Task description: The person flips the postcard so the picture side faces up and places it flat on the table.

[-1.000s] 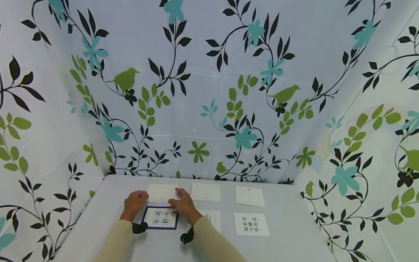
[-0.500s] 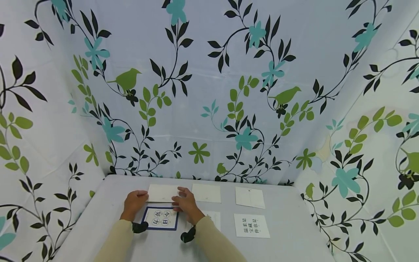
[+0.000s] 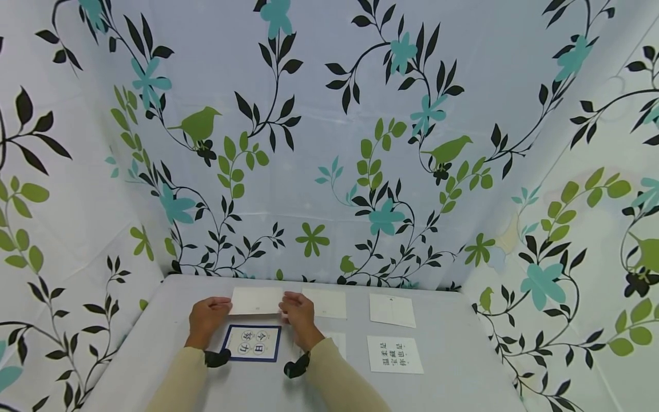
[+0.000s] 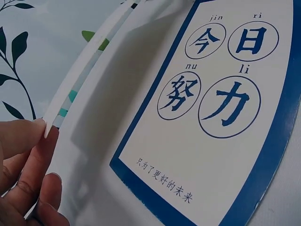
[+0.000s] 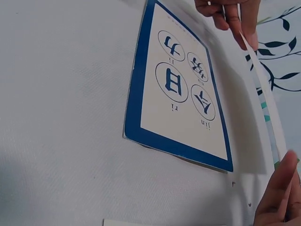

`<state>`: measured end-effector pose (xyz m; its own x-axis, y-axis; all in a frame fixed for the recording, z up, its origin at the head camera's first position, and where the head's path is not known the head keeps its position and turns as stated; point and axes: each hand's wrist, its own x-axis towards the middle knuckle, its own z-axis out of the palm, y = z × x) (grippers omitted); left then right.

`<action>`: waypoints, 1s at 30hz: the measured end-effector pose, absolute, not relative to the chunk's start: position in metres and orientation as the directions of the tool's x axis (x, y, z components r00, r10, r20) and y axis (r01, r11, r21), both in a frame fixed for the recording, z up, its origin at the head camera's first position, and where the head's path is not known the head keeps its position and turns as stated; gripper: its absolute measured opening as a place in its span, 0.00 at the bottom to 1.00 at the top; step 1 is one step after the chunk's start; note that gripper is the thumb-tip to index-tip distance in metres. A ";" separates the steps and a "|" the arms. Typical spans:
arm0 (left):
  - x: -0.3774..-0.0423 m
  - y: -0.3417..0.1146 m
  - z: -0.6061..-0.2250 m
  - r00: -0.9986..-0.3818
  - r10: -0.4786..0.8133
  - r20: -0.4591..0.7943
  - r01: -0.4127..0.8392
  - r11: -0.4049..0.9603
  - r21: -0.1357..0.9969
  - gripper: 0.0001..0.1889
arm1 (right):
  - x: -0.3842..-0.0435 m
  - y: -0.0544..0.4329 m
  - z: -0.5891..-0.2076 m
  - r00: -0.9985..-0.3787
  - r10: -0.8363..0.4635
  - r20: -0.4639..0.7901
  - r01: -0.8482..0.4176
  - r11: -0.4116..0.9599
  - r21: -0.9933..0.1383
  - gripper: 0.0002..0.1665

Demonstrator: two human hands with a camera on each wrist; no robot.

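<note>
My left hand [image 3: 207,320] pinches the left edge of a blank white card [image 3: 255,301] between thumb and fingers. At the card's other end, my right hand [image 3: 301,318] pinches the right edge. The wrist views show this card [image 4: 77,66] edge-on, slightly bowed and raised off the table, with the backdrop visible beneath it. Thumb and fingers of the right hand [image 5: 281,190] meet on its near end. Just in front lies a blue-bordered card [image 3: 252,343] with several circled blue characters, flat on the table and touched by neither hand.
Further right lie two more blank cards, one in the middle [image 3: 324,303] and one at the far right [image 3: 392,310]. A card with dark characters [image 3: 394,355] lies in front of the latter. Another card [image 3: 337,341] is partly hidden by the right arm. Patterned cloth [image 3: 329,171] surrounds the white table.
My right hand's fingers, spread over the card's right part before, have drawn in to pinch its right edge. The card now sits slightly higher in view. The left hand keeps its grip.
</note>
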<state>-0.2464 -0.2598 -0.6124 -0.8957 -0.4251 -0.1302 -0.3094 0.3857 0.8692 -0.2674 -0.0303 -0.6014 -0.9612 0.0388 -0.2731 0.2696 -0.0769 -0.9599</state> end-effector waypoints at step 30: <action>-0.232 -0.269 -0.608 -0.935 -0.318 -0.156 -0.256 0.302 0.918 0.18 | -0.270 -0.020 -0.598 -0.961 0.055 -0.272 0.272 -0.003 -0.962 0.07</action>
<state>-0.2325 -0.2693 -0.6084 -0.9351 -0.3179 -0.1563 -0.2560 0.3015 0.9184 -0.2698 -0.0202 -0.5984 -0.9608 0.0552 -0.2717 0.2720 -0.0030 -0.9623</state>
